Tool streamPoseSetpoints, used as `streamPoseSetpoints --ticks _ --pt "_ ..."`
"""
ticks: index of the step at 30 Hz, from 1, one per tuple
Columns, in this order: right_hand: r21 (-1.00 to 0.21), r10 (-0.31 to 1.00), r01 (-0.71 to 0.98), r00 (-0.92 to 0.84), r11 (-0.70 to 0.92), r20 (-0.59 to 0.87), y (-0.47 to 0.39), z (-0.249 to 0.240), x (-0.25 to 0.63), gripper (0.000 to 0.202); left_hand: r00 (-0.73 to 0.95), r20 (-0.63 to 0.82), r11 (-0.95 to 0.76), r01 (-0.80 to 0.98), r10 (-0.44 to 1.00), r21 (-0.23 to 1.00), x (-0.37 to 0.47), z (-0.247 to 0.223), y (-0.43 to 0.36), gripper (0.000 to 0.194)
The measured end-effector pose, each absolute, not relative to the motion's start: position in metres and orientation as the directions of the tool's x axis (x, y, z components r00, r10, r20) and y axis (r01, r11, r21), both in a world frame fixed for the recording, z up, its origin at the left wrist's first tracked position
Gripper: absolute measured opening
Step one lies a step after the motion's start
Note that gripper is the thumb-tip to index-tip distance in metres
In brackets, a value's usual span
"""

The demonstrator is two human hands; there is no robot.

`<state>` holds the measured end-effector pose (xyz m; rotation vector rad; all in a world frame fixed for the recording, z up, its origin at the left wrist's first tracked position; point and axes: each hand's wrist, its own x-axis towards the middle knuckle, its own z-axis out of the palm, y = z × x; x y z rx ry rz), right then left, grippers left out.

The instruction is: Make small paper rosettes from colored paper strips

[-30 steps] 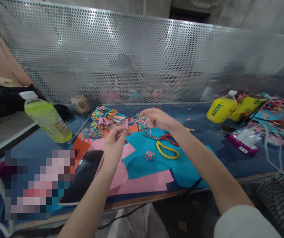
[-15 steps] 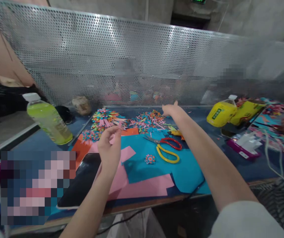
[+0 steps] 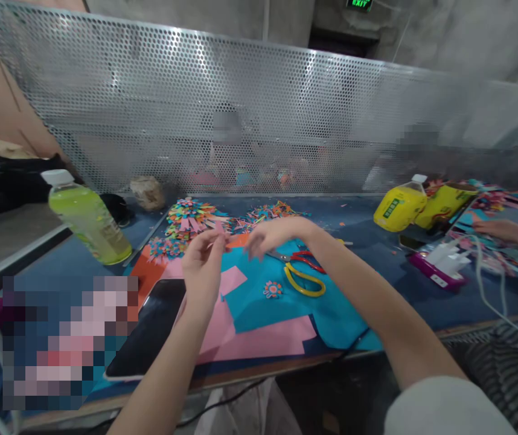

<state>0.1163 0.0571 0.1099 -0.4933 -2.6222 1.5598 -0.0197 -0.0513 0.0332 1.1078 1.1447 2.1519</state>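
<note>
My left hand (image 3: 202,260) is closed in a pinch, with a small pink paper strip (image 3: 219,227) standing up at its fingertips. Just to its right, my right hand (image 3: 277,234) hovers over the blue sheet (image 3: 259,314), fingers bent downward and slightly apart, with nothing visible in them. Scissors (image 3: 305,281) with one red and one yellow handle lie below my right wrist, their blades partly covered by that hand. A small rolled paper flower (image 3: 273,289) in orange, blue and pink rests on the blue sheet. Pink paper (image 3: 259,345) lies under and beside it.
Behind my hands are a heap of fringed paper pieces (image 3: 191,214) and loose paper strips (image 3: 272,211). A dark tablet (image 3: 150,332) and a green drink bottle (image 3: 89,220) are at left. Rightward are a yellow bottle (image 3: 399,206), a purple power strip (image 3: 438,272) and another person's hand (image 3: 498,229).
My right hand has come back from beside the loose strips, moving left and nearer to my left hand. My left hand has barely moved and still pinches the pink strip.
</note>
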Motion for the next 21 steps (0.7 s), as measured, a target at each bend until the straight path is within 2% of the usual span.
streamPoseSetpoints --ticks 1,2,3,4,5,6,7,8,9,10,11,12,13,14,15,16,17,18,19,20,21 --pt "-0.864 0.159 0.23 -0.972 0.448 -0.176 0.053 0.107 0.119 0.04 -0.559 0.45 -0.551 -0.014 0.697 0.835 -0.019 0.034 -0.052 0.011" --pt "-0.89 0.109 0.154 -0.987 0.43 -0.118 0.05 0.106 0.122 0.039 -0.554 0.457 -0.551 -0.003 0.695 0.834 -0.019 0.034 -0.052 0.011" --pt "-0.913 0.145 0.056 -0.989 0.405 0.003 0.048 0.105 0.124 0.039 -0.556 0.462 -0.552 0.006 0.691 0.834 -0.019 0.035 -0.052 0.011" --pt "-0.916 0.247 -0.024 -0.96 0.399 0.133 0.047 0.105 0.126 0.041 -0.558 0.463 -0.553 0.008 0.689 0.833 -0.018 0.035 -0.052 0.011" --pt "-0.904 0.376 -0.057 -0.897 0.424 0.233 0.046 0.105 0.128 0.042 -0.56 0.461 -0.556 0.001 0.688 0.831 -0.018 0.035 -0.052 0.011" --pt "-0.891 0.473 -0.025 -0.841 0.453 0.264 0.046 0.106 0.129 0.044 -0.562 0.458 -0.559 -0.011 0.689 0.829 -0.019 0.034 -0.051 0.011" --pt "-0.879 0.524 0.06 -0.822 0.473 0.225 0.044 0.106 0.13 0.044 -0.561 0.453 -0.56 -0.023 0.693 0.828 -0.019 0.034 -0.051 0.011" --pt "-0.863 0.515 0.163 -0.848 0.479 0.126 0.042 0.106 0.131 0.042 -0.562 0.451 -0.561 -0.029 0.694 0.827 -0.019 0.034 -0.051 0.011" --pt "-0.845 0.397 0.242 -0.917 0.477 -0.039 0.04 0.106 0.132 0.038 -0.559 0.452 -0.559 -0.025 0.695 0.829 -0.019 0.033 -0.051 0.011" --pt "-0.846 0.23 0.252 -0.96 0.47 -0.159 0.037 0.105 0.133 0.037 -0.558 0.456 -0.558 -0.016 0.694 0.83 -0.019 0.033 -0.051 0.011" --pt "-0.873 0.149 0.192 -0.979 0.447 -0.139 0.034 0.105 0.133 0.04 -0.554 0.463 -0.557 -0.002 0.692 0.831 -0.019 0.033 -0.051 0.011" --pt "-0.898 0.189 0.095 -0.982 0.43 -0.013 0.032 0.104 0.134 0.047 -0.549 0.472 -0.558 0.012 0.69 0.83 -0.019 0.033 -0.051 0.011" --pt "-0.896 0.316 0.002 -0.936 0.444 0.154 0.031 0.102 0.135 0.055 -0.549 0.48 -0.562 0.023 0.684 0.827 -0.02 0.033 -0.051 0.011" --pt "-0.875 0.456 0.001 -0.854 0.484 0.251 0.032 0.1 0.135 0.061 -0.554 0.486 -0.569 0.028 0.675 0.822 -0.02 0.032 -0.051 0.011" --pt "-0.854 0.577 0.103 -0.777 0.509 0.251 0.033 0.098 0.136 0.06 -0.562 0.489 -0.575 0.028 0.667 0.818 -0.02 0.032 -0.05 0.011" --pt "-0.832 0.655 0.253 -0.738 0.494 0.165 0.034 0.094 0.138 0.053 -0.572 0.485 -0.578 0.023 0.662 0.816 -0.02 0.032 -0.05 0.011" --pt "-0.8 0.623 0.391 -0.782 0.454 -0.028 0.035 0.091 0.139 0.042 -0.58 0.473 -0.573 0.012 0.663 0.819 -0.021 0.032 -0.05 0.011" --pt "-0.783 0.509 0.455 -0.835 0.423 -0.21 0.035 0.088 0.141 0.034 -0.585 0.454 -0.562 -0.003 0.672 0.827 -0.02 0.032 -0.049 0.011" --pt "-0.805 0.341 0.448 -0.882 0.389 -0.325 0.033 0.086 0.143 0.03 -0.583 0.436 -0.546 -0.016 0.686 0.838 -0.02 0.032 -0.049 0.011" --pt "-0.855 0.229 0.392 -0.916 0.34 -0.329 0.031 0.084 0.145 0.028 -0.572 0.424 -0.53 -0.022 0.702 0.848 -0.019 0.032 -0.05 0.011" --pt "-0.894 0.202 0.327 -0.94 0.306 -0.275 0.028 0.084 0.147 0.028 -0.553 0.426 -0.518 -0.013 0.716 0.855 -0.018 0.032 -0.05 0.012"
